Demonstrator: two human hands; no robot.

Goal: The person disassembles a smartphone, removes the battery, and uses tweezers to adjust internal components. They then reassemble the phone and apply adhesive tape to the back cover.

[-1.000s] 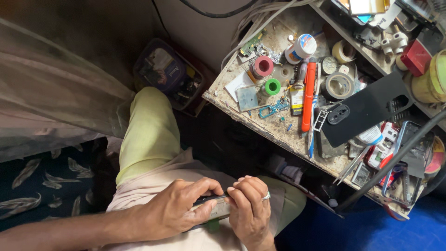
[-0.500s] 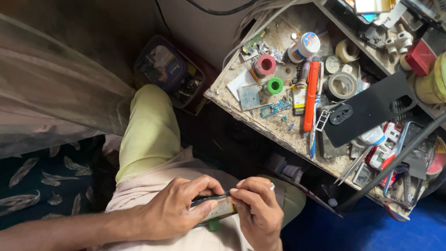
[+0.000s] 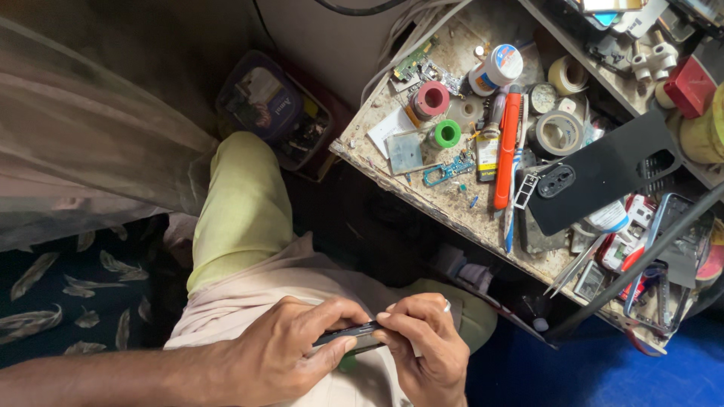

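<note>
Both hands meet over my lap at the bottom of the head view. My left hand [image 3: 290, 350] grips a thin dark phone [image 3: 348, 335] edge-on from the left side. At the phone's right end my right hand [image 3: 422, 348] pinches its edge with the fingertips, a ring showing on one finger. Most of the phone is hidden between the fingers. My legs in light green trousers [image 3: 241, 203] and a pale shirt lie under the hands.
A cluttered workbench [image 3: 377, 162] stands to the upper right with an orange-handled tool [image 3: 507, 147], tape rolls [image 3: 559, 134], pink and green spools, a black phone back cover [image 3: 603, 173], tweezers and small boards. A plastic box [image 3: 273, 113] of parts sits on the floor beyond my knee.
The right hand has shifted slightly along the phone's right end and its fingers have tightened on the edge. The left hand keeps its grip.
</note>
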